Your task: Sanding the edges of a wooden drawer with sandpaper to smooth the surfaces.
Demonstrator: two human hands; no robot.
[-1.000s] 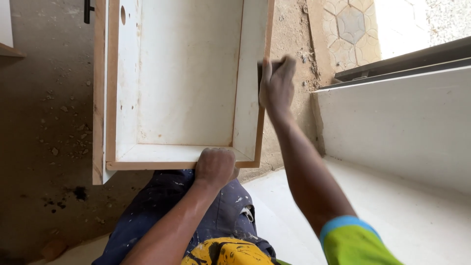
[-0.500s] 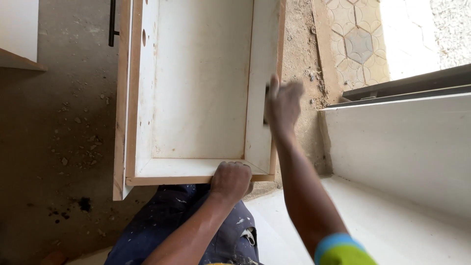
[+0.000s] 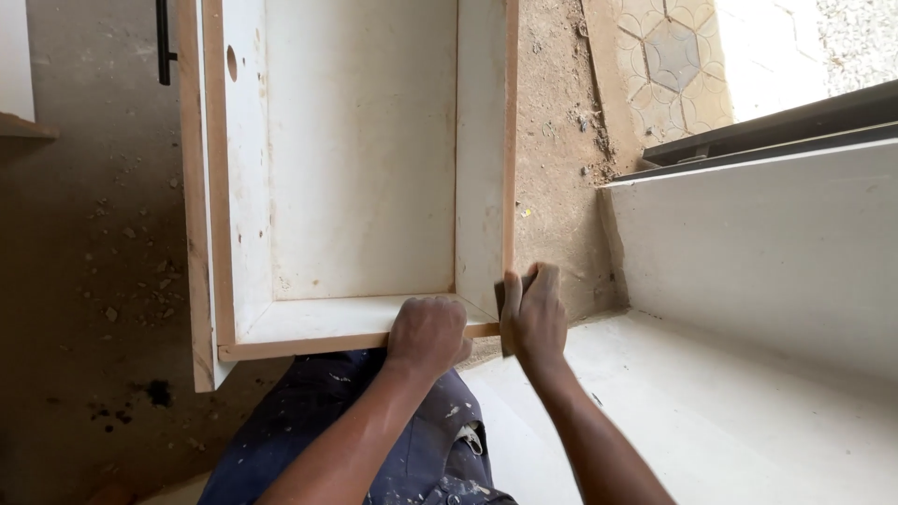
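White boxy drawer [image 3: 360, 159] (raw wooden edges), both hands [image 3: 427, 335] [image 3: 533, 318] seemingly clenched on near rim.

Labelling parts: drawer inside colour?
White inside the drawer, with bare brown wood edges; head view.

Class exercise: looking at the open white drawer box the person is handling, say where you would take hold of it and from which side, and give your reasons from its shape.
Probably best by the near end wall of the drawer box, coming from the person's side. Its bare top edge is narrow enough to wrap fingers over, as the left hand does. The right hand at the near right corner steadies the long side wall.
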